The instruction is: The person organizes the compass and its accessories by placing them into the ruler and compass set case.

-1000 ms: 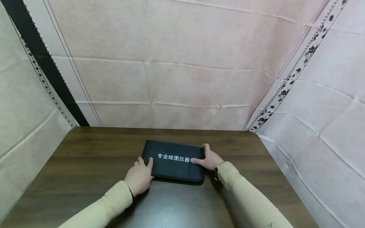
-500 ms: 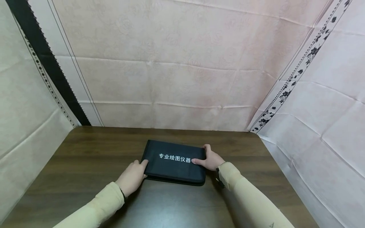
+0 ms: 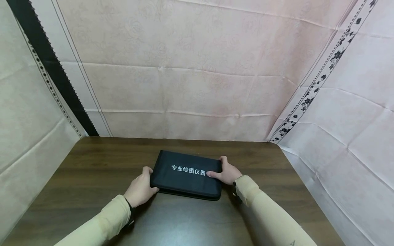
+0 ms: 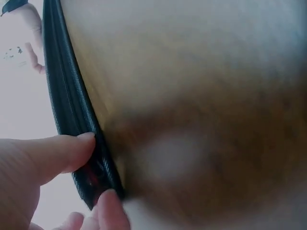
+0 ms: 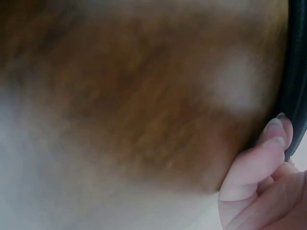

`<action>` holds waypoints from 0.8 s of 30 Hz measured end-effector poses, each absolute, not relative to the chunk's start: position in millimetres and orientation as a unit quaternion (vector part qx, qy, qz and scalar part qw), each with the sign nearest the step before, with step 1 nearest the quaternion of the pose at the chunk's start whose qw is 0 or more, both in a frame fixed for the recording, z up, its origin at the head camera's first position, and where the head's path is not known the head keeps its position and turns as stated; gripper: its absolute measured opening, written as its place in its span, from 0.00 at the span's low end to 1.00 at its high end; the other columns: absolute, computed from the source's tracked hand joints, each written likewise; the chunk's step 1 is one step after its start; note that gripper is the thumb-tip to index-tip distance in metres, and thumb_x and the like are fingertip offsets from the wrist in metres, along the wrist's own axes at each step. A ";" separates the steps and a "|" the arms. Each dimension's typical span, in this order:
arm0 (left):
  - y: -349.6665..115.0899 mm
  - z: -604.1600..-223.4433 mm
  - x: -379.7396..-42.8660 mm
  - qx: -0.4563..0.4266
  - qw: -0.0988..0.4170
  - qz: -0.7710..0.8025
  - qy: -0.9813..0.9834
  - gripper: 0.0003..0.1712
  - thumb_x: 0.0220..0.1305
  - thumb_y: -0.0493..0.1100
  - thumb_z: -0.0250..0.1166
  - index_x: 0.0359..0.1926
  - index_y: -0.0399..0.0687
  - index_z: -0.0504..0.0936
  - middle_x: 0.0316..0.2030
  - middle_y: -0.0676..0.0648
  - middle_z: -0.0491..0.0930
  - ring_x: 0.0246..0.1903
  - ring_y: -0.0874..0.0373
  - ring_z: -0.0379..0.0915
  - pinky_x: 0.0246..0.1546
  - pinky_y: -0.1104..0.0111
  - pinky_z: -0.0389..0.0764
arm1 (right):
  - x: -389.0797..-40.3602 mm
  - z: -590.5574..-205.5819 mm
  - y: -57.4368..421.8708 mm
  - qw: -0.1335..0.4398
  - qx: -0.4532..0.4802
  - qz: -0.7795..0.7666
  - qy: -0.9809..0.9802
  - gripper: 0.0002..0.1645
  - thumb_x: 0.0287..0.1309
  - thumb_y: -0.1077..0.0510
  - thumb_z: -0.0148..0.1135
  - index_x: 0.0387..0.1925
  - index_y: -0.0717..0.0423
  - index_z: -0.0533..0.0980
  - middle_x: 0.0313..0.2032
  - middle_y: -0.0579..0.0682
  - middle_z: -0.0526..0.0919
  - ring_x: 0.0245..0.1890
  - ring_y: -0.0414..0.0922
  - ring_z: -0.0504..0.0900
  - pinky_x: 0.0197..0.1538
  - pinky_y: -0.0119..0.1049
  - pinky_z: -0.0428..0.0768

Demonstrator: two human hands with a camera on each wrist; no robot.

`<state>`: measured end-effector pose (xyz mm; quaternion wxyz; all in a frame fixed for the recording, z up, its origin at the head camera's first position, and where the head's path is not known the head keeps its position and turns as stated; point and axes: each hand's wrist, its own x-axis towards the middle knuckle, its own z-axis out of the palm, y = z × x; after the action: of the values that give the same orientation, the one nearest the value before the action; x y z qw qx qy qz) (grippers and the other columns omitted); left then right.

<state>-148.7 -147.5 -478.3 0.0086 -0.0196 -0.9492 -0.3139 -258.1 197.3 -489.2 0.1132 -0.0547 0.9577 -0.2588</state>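
A flat black zip-up drawing instrument case with white Chinese lettering lies slightly askew on the table. My left hand holds its near left corner, thumb on the front edge and the other fingers along the left side. In the left wrist view, the thumb lies against the zipped edge of the case, and another fingertip touches the corner below. My right hand grips the right end, thumb flat on the cover. The right wrist view shows its curled fingers against the case's side.
The brown wood-grain table extends around the case and runs back to a pale cloth backdrop. Further cloth hangs along the left and right sides, with black patterned borders.
My left hand has slid left off the cover to the near left corner, its thumb now on the front edge. The right hand keeps its grip, and the case stays nearly in place.
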 end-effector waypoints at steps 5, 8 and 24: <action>-149.8 -479.1 -150.5 -0.013 0.002 -0.341 -0.940 0.38 0.49 0.37 0.75 0.55 0.34 0.61 0.39 0.34 0.80 0.33 0.51 0.76 0.37 0.56 0.76 | -258.9 -490.5 197.8 0.109 -0.060 -0.261 0.957 0.67 0.33 0.17 0.63 0.67 0.50 0.53 0.60 0.63 0.72 0.51 0.52 0.76 0.58 0.51 0.70; -149.6 -475.8 -151.2 -0.012 -0.009 -0.340 -0.940 0.39 0.49 0.38 0.76 0.54 0.32 0.60 0.37 0.34 0.80 0.31 0.52 0.76 0.35 0.57 0.76 | -259.8 -492.1 198.8 0.107 -0.060 -0.258 0.958 0.68 0.32 0.16 0.62 0.67 0.51 0.52 0.60 0.63 0.72 0.51 0.52 0.77 0.58 0.51 0.70; -148.5 -473.7 -153.0 0.000 -0.036 -0.308 -0.951 0.41 0.50 0.41 0.76 0.57 0.30 0.61 0.42 0.30 0.80 0.34 0.51 0.78 0.37 0.55 0.77 | -262.6 -498.2 200.1 0.099 -0.064 -0.253 0.960 0.70 0.30 0.14 0.60 0.67 0.51 0.52 0.58 0.63 0.73 0.49 0.52 0.77 0.57 0.51 0.71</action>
<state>-153.0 -148.5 -473.7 -0.0357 -0.0004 -0.9508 -0.3078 -262.6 200.1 -498.2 0.0987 -0.0636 0.9603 -0.2532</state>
